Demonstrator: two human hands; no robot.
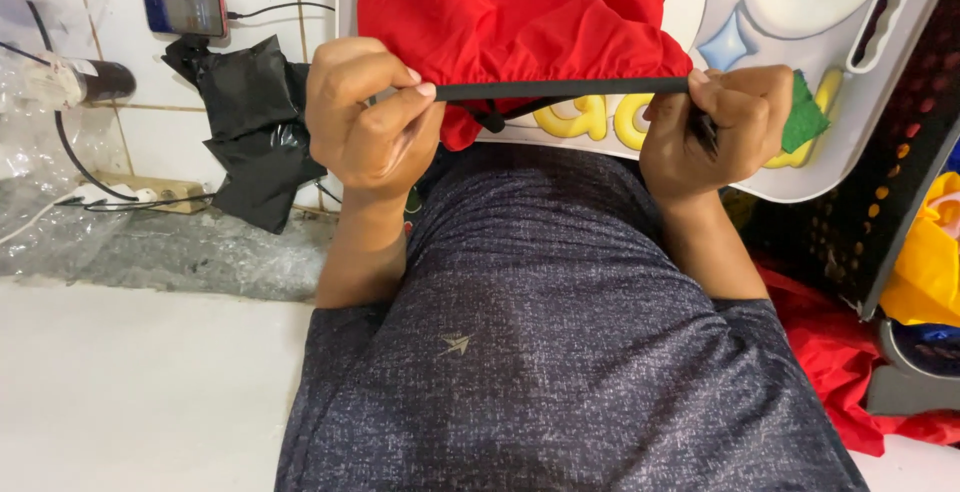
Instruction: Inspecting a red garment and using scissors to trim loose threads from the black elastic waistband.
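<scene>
Your left hand [370,117] and right hand [725,132] are each clamping a closed grip on opposite ends of the black elastic band [560,88], holding it stretched level in front of your chest. The red cloth [500,12] is hanging from the band. A black bag [255,127] is lying left of your left hand.

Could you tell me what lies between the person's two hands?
In the head view, a taut black strap spans from left hand to right hand.
</scene>
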